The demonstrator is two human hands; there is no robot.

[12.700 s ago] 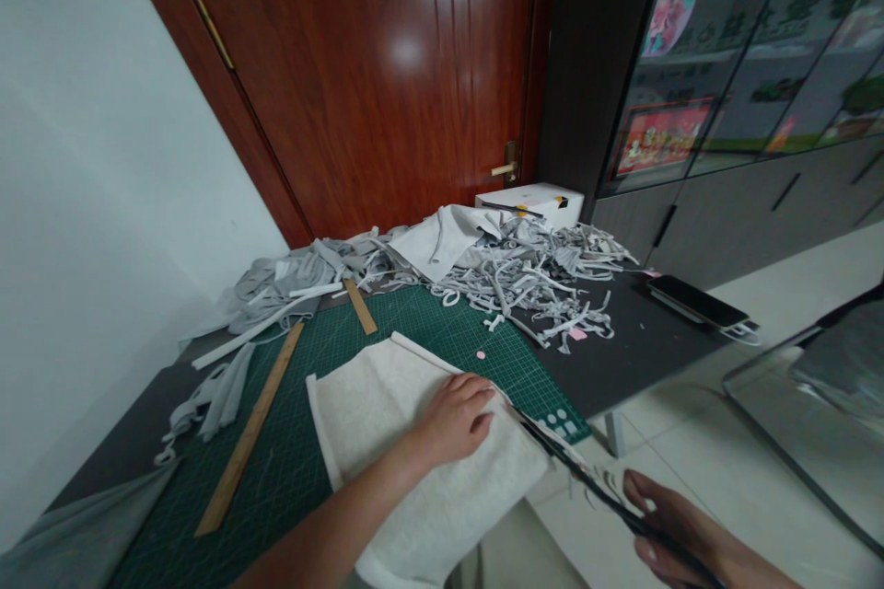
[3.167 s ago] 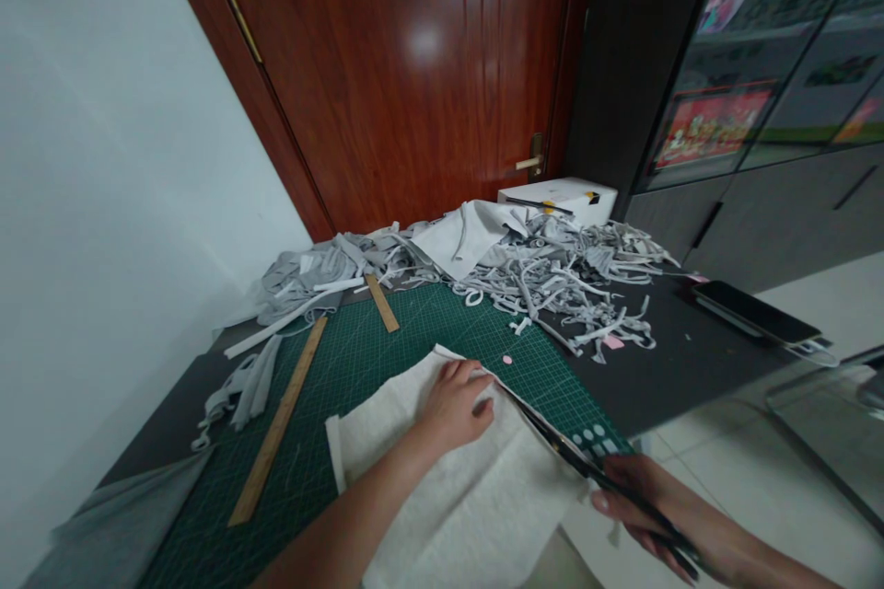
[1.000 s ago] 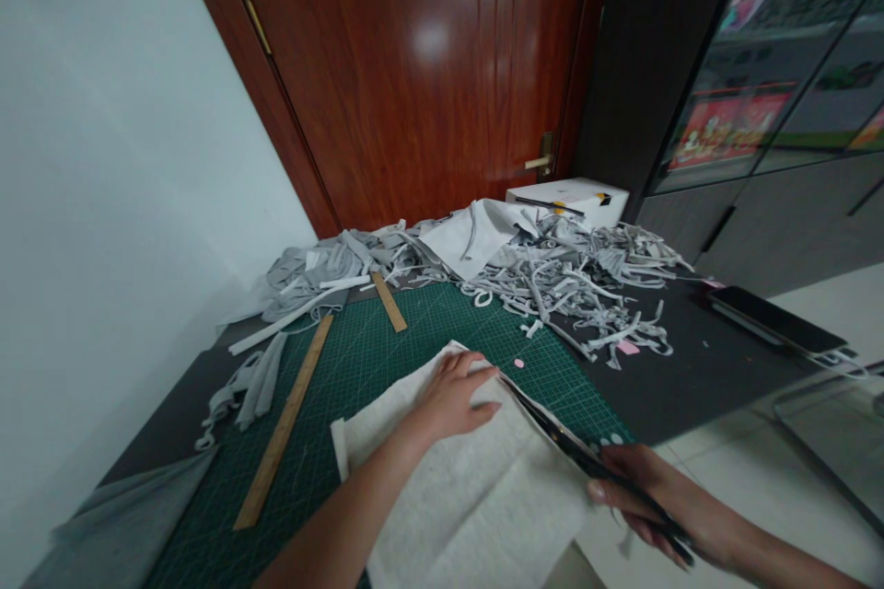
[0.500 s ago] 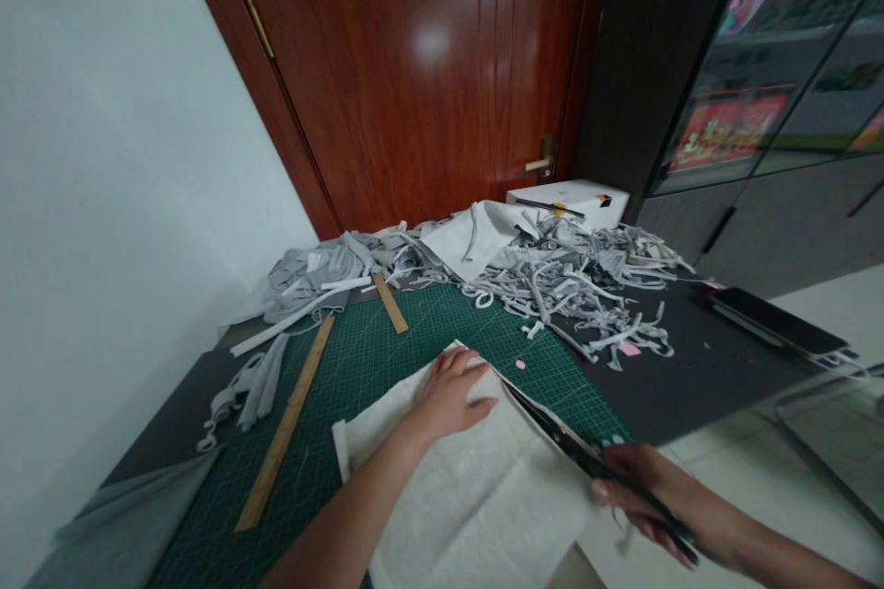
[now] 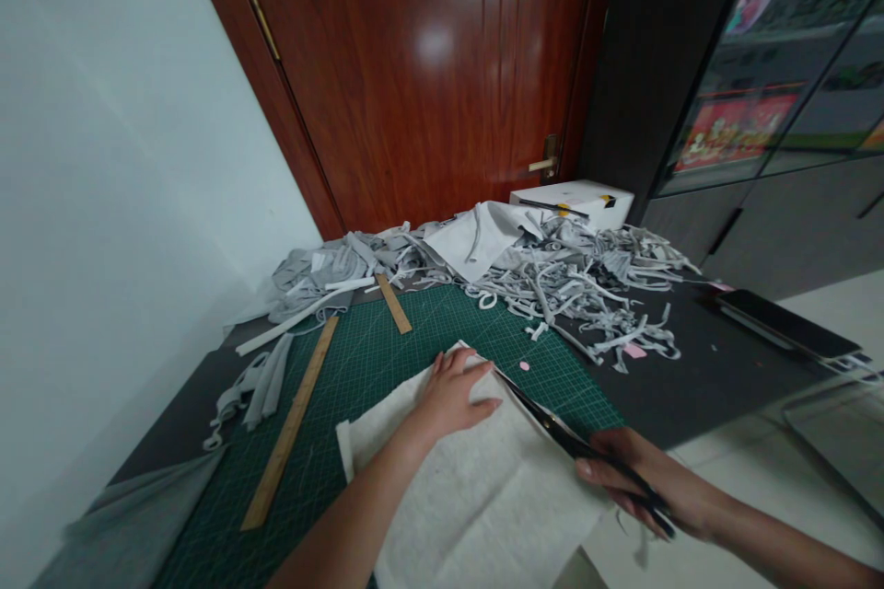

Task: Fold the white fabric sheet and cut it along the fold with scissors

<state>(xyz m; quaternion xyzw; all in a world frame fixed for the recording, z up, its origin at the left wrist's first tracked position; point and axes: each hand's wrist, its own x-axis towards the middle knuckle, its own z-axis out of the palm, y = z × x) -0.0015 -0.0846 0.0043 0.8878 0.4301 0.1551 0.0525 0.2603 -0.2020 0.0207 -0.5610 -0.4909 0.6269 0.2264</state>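
A piece of off-white cloth [image 5: 483, 497] lies on the green cutting mat [image 5: 359, 368] and hangs past the table's near right edge. My left hand [image 5: 456, 396] presses flat on its far corner, fingers spread. In my right hand [image 5: 625, 474] are black scissors [image 5: 552, 423], gripped by the handles. Their blades lie along the cloth's right edge, with the tips close to my left fingers. A thin strip dangles below my right hand, partly blurred.
Grey fabric strips [image 5: 552, 281] heap along the back, before a white box [image 5: 580, 198]. A long wooden ruler [image 5: 294, 423] and a shorter one [image 5: 393, 304] lie on the mat. A black flat device [image 5: 787, 322] sits at right; grey cloth [image 5: 138, 515] at near left.
The scissors have moved forward and left along the cloth edge, and their blades look more closed. My left hand keeps its place on the cloth. The view has shifted slightly.
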